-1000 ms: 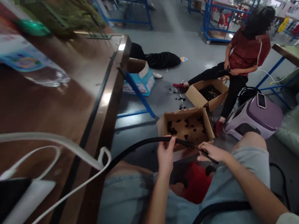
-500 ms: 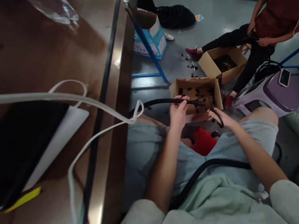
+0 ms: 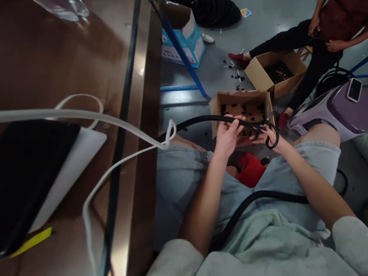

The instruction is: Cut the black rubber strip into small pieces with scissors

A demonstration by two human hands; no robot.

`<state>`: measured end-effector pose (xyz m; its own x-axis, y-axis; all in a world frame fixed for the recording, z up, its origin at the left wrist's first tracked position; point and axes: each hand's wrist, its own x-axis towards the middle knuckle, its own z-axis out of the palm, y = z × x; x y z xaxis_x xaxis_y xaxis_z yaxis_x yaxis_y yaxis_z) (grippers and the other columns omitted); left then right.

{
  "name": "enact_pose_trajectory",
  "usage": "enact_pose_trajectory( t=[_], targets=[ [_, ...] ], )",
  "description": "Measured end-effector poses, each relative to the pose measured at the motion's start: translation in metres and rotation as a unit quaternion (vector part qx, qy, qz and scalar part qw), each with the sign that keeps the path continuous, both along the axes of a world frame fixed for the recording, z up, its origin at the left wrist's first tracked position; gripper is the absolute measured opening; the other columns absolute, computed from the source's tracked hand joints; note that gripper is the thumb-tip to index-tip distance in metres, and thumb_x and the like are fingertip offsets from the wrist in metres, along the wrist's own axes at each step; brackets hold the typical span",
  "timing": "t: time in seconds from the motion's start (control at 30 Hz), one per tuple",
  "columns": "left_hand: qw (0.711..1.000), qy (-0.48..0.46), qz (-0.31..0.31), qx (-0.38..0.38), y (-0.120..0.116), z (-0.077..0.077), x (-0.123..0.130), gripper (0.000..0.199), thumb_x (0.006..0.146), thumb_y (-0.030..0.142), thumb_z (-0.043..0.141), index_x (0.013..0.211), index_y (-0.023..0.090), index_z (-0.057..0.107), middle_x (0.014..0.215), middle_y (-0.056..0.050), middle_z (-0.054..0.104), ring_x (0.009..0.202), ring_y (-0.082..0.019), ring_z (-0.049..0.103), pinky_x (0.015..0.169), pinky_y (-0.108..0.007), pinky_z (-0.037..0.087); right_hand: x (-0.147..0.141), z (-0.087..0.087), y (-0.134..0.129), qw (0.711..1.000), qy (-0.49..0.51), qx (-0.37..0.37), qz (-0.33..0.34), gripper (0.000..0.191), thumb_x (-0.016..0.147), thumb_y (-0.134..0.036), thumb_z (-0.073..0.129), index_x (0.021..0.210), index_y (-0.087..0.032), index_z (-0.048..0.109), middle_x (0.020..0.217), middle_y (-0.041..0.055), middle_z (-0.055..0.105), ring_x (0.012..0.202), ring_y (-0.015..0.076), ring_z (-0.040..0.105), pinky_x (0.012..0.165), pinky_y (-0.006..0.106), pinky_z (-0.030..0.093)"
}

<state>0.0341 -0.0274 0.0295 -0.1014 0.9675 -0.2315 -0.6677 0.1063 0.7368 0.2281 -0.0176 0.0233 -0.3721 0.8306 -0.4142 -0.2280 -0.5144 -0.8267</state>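
Note:
A thick black cable point(image 3: 198, 120) runs from the table edge to my left hand point(image 3: 227, 135), whose fingers are closed around it near its end. Black-handled scissors point(image 3: 272, 137) are in my right hand point(image 3: 271, 138), with fingers through the loops, close to the cable's end. The blades are hard to make out against the box behind. Both hands are above my lap, in front of an open cardboard box point(image 3: 214, 106) with small black pieces inside. Another stretch of black cable point(image 3: 263, 194) lies across my lap.
The brown table point(image 3: 134, 172) at left bears a black item point(image 3: 22, 179) and a white cable point(image 3: 98, 115). A seated person point(image 3: 350, 5) is at the upper right beside a second box point(image 3: 257, 73). A purple-and-white stool point(image 3: 354, 109) with a phone stands at right.
My left hand has shifted right along with the cable. The scissors in my right hand have turned and come up against the cable's end. The view has shifted slightly.

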Motion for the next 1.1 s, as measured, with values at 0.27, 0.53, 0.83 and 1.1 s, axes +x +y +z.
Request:
enact_pose_trajectory(
  t=[0.27, 0.53, 0.83, 1.1],
  targets=[
    [0.993, 0.094, -0.027, -0.069, -0.004, 0.001, 0.005, 0.047, 0.071, 0.045, 0.091, 0.099, 0.019, 0.063, 0.082, 0.003, 0.068, 0.077, -0.012, 0.073, 0.072, -0.022, 0.060, -0.002, 0.010, 0.008, 0.998, -0.016, 0.014, -0.053, 0.037, 0.079, -0.044, 0.084, 0.103, -0.023, 0.064, 0.093, 0.0006, 0.076, 0.078, 0.0179, 0.076, 0.071, 0.032, 0.065],
    [0.980, 0.158, -0.084, -0.093, -0.003, -0.003, 0.005, 0.052, 0.074, 0.059, 0.086, 0.087, 0.012, 0.068, 0.079, -0.006, 0.074, 0.068, -0.013, 0.071, 0.064, -0.022, 0.059, -0.001, 0.023, 0.009, 0.998, 0.019, -0.064, 0.001, 0.031, 0.088, -0.051, 0.074, 0.101, -0.024, 0.064, 0.113, 0.0038, 0.077, 0.086, 0.0193, 0.077, 0.067, 0.030, 0.067],
    [0.962, 0.244, -0.055, -0.108, 0.000, -0.008, 0.002, 0.055, 0.079, 0.069, 0.076, 0.079, 0.015, 0.065, 0.069, -0.004, 0.069, 0.052, -0.010, 0.062, 0.046, -0.019, 0.044, 0.001, 0.016, 0.013, 0.998, -0.022, -0.006, -0.055, 0.032, 0.070, -0.031, 0.082, 0.087, -0.023, 0.056, 0.116, 0.0041, 0.074, 0.072, 0.0136, 0.071, 0.053, 0.021, 0.055],
    [0.986, 0.130, 0.009, -0.102, 0.006, -0.003, -0.005, 0.046, 0.080, 0.056, 0.081, 0.094, 0.017, 0.062, 0.092, -0.006, 0.075, 0.079, -0.014, 0.073, 0.074, -0.026, 0.061, 0.001, 0.021, 0.011, 0.989, -0.137, 0.047, 0.038, 0.043, 0.075, -0.056, 0.080, 0.091, -0.021, 0.061, 0.077, 0.0029, 0.069, 0.067, 0.0174, 0.068, 0.054, 0.024, 0.051]
  ],
)
